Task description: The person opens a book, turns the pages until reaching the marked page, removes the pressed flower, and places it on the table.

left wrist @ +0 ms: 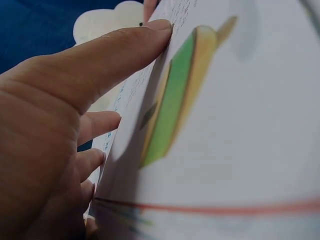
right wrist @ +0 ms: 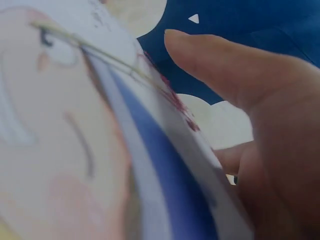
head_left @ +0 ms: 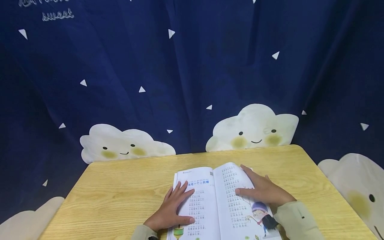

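An open book [head_left: 207, 206] with printed Chinese text lies on the wooden table. My left hand [head_left: 172, 208] rests on its left page, fingers spread and thumb out to the side. Near that thumb is a green and yellow spinning-top picture [left wrist: 175, 95]. Over the outer part of the right page is my right hand [head_left: 264, 190], its thumb extended above the text and its index finger at the page's upper edge. In the right wrist view the thumb [right wrist: 215, 60] stands apart from the page; the other fingertips are partly hidden. A cartoon child [head_left: 262, 216] is printed below this hand.
The light wooden table [head_left: 120, 190] extends around the book, with rounded far corners. Behind it hangs a dark blue curtain [head_left: 192, 73] printed with white triangles and smiling clouds [head_left: 255, 128].
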Demonstrator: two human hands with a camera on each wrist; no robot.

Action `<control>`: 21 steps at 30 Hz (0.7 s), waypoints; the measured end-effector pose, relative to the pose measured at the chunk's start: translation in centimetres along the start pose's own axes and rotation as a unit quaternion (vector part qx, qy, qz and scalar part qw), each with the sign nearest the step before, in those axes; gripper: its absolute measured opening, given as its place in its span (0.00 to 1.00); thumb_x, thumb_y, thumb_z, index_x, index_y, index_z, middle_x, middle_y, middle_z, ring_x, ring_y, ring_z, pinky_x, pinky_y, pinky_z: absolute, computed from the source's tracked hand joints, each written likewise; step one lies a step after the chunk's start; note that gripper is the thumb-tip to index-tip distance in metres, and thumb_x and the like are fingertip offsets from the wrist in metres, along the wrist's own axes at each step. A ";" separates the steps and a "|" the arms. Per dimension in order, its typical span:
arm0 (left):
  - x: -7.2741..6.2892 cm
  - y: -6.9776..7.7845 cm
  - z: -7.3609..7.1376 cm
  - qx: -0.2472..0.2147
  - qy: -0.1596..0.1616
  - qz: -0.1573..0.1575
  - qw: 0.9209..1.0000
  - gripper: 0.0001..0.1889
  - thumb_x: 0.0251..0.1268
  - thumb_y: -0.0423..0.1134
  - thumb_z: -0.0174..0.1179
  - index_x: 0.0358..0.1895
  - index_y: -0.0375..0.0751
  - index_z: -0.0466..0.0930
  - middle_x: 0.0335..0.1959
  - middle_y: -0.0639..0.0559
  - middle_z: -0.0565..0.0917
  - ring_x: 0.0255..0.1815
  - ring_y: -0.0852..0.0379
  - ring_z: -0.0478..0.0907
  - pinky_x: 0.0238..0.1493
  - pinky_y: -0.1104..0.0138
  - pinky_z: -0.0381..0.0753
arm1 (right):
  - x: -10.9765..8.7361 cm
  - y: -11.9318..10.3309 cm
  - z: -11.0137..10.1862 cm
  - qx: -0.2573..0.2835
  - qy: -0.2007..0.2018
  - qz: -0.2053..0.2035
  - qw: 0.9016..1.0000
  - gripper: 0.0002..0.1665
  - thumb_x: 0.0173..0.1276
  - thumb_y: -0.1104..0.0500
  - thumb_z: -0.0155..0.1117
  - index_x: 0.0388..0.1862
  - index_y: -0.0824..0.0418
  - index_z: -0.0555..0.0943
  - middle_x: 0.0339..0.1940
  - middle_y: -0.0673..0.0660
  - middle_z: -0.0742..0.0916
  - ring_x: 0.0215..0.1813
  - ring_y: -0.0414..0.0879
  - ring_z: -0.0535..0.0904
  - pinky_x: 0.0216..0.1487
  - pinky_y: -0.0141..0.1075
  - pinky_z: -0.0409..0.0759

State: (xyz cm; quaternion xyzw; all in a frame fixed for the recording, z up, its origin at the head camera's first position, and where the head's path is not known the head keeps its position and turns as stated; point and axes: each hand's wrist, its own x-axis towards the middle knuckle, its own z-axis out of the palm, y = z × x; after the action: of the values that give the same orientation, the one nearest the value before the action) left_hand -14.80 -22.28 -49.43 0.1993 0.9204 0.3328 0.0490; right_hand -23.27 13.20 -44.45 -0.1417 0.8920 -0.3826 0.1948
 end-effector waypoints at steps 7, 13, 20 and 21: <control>-0.1 -0.1 0.1 -0.002 0.002 -0.004 1.000 0.47 0.49 0.67 0.66 0.74 0.59 0.59 0.79 0.52 0.47 0.78 0.43 0.33 0.71 0.43 0.30 | -0.5 -0.3 -0.5 0.107 -0.028 -0.007 0.994 0.55 0.62 0.39 0.66 0.79 0.42 0.45 0.44 0.58 0.82 0.30 0.51 0.84 0.35 0.42 0.83; -0.1 -0.2 0.1 0.005 -0.001 -0.006 1.000 0.47 0.49 0.67 0.65 0.74 0.60 0.59 0.79 0.53 0.46 0.78 0.43 0.34 0.71 0.42 0.31 | -0.5 0.2 -1.6 0.041 0.015 -0.067 0.997 0.50 0.65 0.37 0.61 0.79 0.50 0.51 0.72 0.61 0.68 0.60 0.55 0.75 0.62 0.54 0.68; 0.1 -0.1 0.0 0.009 -0.001 -0.005 1.000 0.47 0.49 0.67 0.65 0.74 0.61 0.59 0.79 0.53 0.47 0.78 0.45 0.34 0.72 0.43 0.32 | -1.0 1.0 -3.3 0.089 0.019 -0.118 0.989 0.40 0.74 0.44 0.53 0.78 0.54 0.53 0.75 0.63 0.63 0.75 0.64 0.54 0.68 0.59 0.59; 0.1 -0.1 0.0 0.009 0.000 -0.004 1.000 0.47 0.49 0.67 0.65 0.74 0.60 0.59 0.79 0.53 0.47 0.78 0.45 0.34 0.72 0.43 0.32 | -1.1 1.0 -3.4 0.095 0.017 -0.117 0.988 0.39 0.74 0.44 0.52 0.78 0.53 0.53 0.75 0.62 0.63 0.75 0.64 0.54 0.68 0.60 0.59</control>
State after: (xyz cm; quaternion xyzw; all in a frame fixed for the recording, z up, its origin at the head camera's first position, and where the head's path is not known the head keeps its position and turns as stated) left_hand -14.90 -22.32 -49.46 0.1956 0.9242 0.3245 0.0485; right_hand -23.99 16.46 -42.79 -0.2198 0.8320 -0.4880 0.1458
